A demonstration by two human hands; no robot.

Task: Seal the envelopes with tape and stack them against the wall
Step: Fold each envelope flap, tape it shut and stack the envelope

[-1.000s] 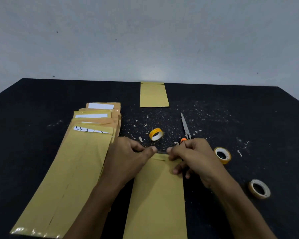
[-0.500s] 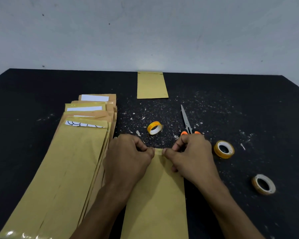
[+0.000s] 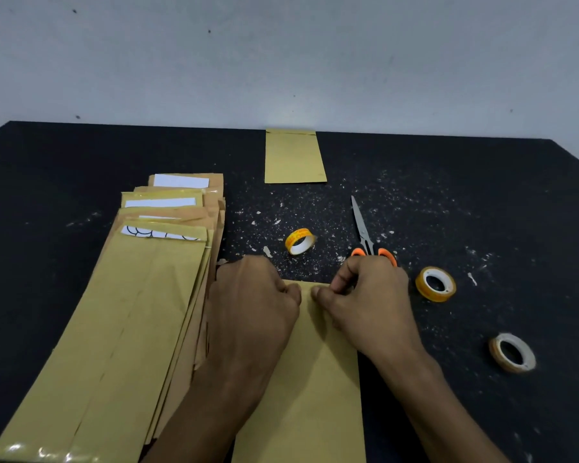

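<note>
A brown envelope (image 3: pixel 318 379) lies lengthwise on the black table (image 3: pixel 482 202), its near end running off the bottom of the view and its far edge under the fingers. The left hand (image 3: pixel 254 305) and the right hand (image 3: pixel 368 299) meet at that far edge, fingers curled, each pinching the envelope's folded top; the thumbs nearly touch. Whether tape sits under the fingertips cannot be told.

Touching the left hand's outer side is a fanned pile of envelopes (image 3: pixel 124 329), its long edge running just beside the held envelope; white paper shows at several open tops. One sealed envelope (image 3: pixel 295 158) lies with its far edge against the wall (image 3: pixel 281 61), well apart from the hands.

Three tape rolls are in view: one (image 3: pixel 300 241) beyond the hands, one (image 3: pixel 436 284) just right of the right hand, one (image 3: pixel 512 352) nearer the right. One pair of scissors (image 3: pixel 363 228) lies behind the right hand, its orange handles partly hidden by the knuckles.

Open dark surface lies far left and far right, speckled with white scraps in the middle.
</note>
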